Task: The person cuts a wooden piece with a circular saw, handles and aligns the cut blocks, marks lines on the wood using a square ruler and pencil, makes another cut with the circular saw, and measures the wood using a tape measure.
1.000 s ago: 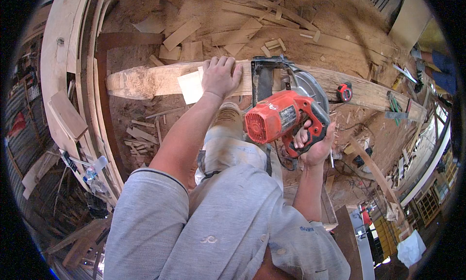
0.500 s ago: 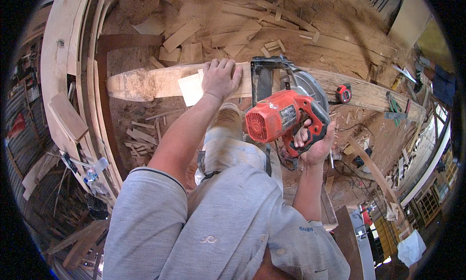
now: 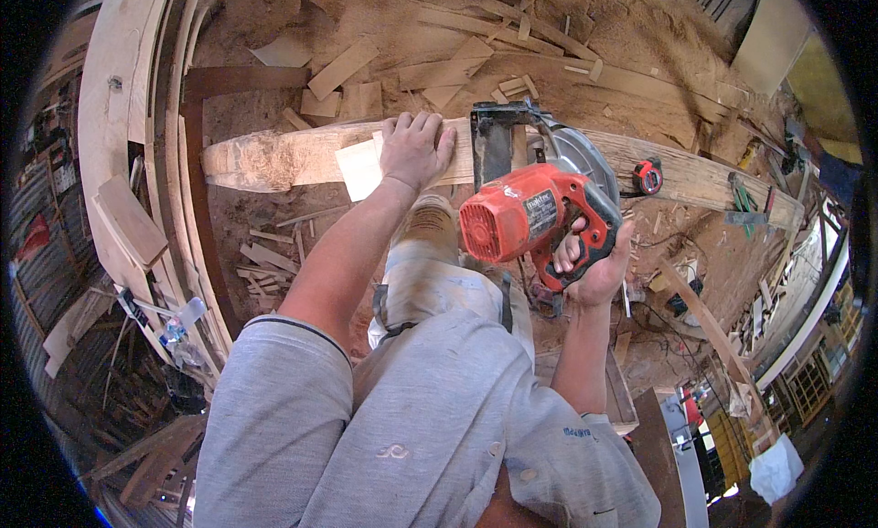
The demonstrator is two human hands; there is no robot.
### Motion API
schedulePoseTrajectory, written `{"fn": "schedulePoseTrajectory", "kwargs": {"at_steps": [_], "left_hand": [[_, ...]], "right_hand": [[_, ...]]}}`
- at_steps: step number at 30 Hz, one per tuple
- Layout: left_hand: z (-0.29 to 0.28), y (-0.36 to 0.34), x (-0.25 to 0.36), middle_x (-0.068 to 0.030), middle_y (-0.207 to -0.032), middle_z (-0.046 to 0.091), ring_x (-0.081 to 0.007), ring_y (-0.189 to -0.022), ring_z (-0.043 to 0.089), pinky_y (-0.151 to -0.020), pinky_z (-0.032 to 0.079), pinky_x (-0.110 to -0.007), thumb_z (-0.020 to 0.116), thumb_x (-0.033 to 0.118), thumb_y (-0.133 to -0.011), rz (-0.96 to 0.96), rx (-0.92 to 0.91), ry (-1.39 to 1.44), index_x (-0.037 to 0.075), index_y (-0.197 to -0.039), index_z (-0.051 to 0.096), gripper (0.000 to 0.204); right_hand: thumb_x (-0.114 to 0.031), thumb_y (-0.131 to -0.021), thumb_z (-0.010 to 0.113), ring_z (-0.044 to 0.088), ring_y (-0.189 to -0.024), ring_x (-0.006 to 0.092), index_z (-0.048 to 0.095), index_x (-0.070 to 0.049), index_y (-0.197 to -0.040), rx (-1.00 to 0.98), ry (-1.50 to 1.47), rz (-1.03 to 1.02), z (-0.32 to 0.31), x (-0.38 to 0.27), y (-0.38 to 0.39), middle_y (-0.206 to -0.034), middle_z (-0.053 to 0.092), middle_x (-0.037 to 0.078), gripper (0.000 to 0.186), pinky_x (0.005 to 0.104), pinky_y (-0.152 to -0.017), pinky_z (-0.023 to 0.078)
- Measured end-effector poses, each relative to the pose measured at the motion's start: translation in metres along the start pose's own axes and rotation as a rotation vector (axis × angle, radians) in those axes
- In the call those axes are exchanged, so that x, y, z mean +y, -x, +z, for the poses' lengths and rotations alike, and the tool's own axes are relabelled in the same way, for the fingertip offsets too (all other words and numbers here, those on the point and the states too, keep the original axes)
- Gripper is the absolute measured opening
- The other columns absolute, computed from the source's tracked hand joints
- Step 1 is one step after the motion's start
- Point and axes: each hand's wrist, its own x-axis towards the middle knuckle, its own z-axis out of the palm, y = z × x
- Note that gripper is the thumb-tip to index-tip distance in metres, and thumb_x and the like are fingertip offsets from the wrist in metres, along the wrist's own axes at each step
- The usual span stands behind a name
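Note:
My right hand (image 3: 585,261) is wrapped round the rear handle of a red and black circular saw (image 3: 526,212). The saw's dark base plate (image 3: 491,148) lies across the wooden plank (image 3: 315,155) in front of me, its grey blade guard to the right. My left hand (image 3: 416,150) presses on the plank left of the saw, fingers together and curled over the far edge. Beside its wrist, a thin pale piece of wood (image 3: 359,169) sticks out over the plank's near edge. The blade and the cut are hidden by the saw.
A red and black tape measure (image 3: 647,176) and a green-handled tool (image 3: 743,195) rest on the plank's right part. Long boards (image 3: 117,89) run along the left. Offcuts (image 3: 344,68) and sawdust cover the ground. A power cord trails at right, where another person (image 3: 834,173) shows.
The saw has shifted slightly left and up, tilting a little in my right hand. My left hand stays in place. The person at the far right has moved.

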Motion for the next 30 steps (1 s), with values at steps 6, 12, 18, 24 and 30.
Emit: {"fn": "schedulePoseTrajectory", "kwargs": {"at_steps": [6, 12, 18, 24, 30], "left_hand": [[0.0, 0.0, 0.0, -0.0059, -0.107, 0.07, -0.0285, -0.104, 0.062, -0.097, 0.043, -0.046, 0.059, 0.043, -0.104, 0.006, 0.015, 0.007, 0.011, -0.112, 0.071, 0.035], [0.0, 0.001, 0.001, -0.006, -0.108, 0.071, -0.0286, -0.104, 0.062, -0.096, 0.043, -0.046, 0.06, 0.043, -0.103, 0.005, 0.022, 0.01, 0.011, -0.112, 0.071, 0.035], [0.001, -0.001, -0.001, -0.0062, -0.109, 0.072, -0.0291, -0.104, 0.062, -0.096, 0.043, -0.046, 0.061, 0.043, -0.103, 0.009, 0.022, 0.021, 0.011, -0.112, 0.071, 0.035], [0.0, 0.0, 0.0, -0.0061, -0.109, 0.072, -0.0292, -0.105, 0.062, -0.095, 0.043, -0.047, 0.061, 0.042, -0.102, 0.011, 0.021, 0.019, 0.011, -0.112, 0.071, 0.034], [-0.002, 0.0, 0.002, -0.0063, -0.111, 0.072, -0.0296, -0.106, 0.062, -0.096, 0.043, -0.049, 0.06, 0.043, -0.102, -0.02, -0.047, 0.001, 0.012, -0.113, 0.071, 0.035]], "right_hand": [[-0.08, -0.104, 0.036, 0.05, -0.047, 0.0169, 0.063, -0.004, -0.109, 0.008, 0.028, -0.015, 0.008, -0.004, -0.001, -0.063, 0.055, 0.003, 0.081, 0.0308, -0.048, 0.043], [-0.08, -0.104, 0.036, 0.05, -0.047, 0.0165, 0.063, -0.004, -0.108, 0.011, 0.014, -0.003, 0.008, -0.005, -0.004, -0.063, 0.055, 0.003, 0.081, 0.0318, -0.048, 0.044], [-0.08, -0.104, 0.035, 0.05, -0.047, 0.016, 0.063, -0.004, -0.107, 0.013, 0.035, -0.008, 0.011, -0.007, -0.008, -0.062, 0.054, 0.003, 0.08, 0.0312, -0.048, 0.043], [-0.079, -0.105, 0.036, 0.048, -0.046, 0.0154, 0.062, -0.003, -0.106, 0.023, 0.043, -0.016, 0.017, -0.011, -0.01, -0.061, 0.053, 0.002, 0.08, 0.0308, -0.048, 0.042], [-0.078, -0.105, 0.036, 0.047, -0.045, 0.0154, 0.062, -0.003, -0.104, 0.012, 0.039, -0.028, 0.017, -0.012, -0.014, -0.061, 0.053, 0.002, 0.08, 0.0301, -0.047, 0.041]]}}
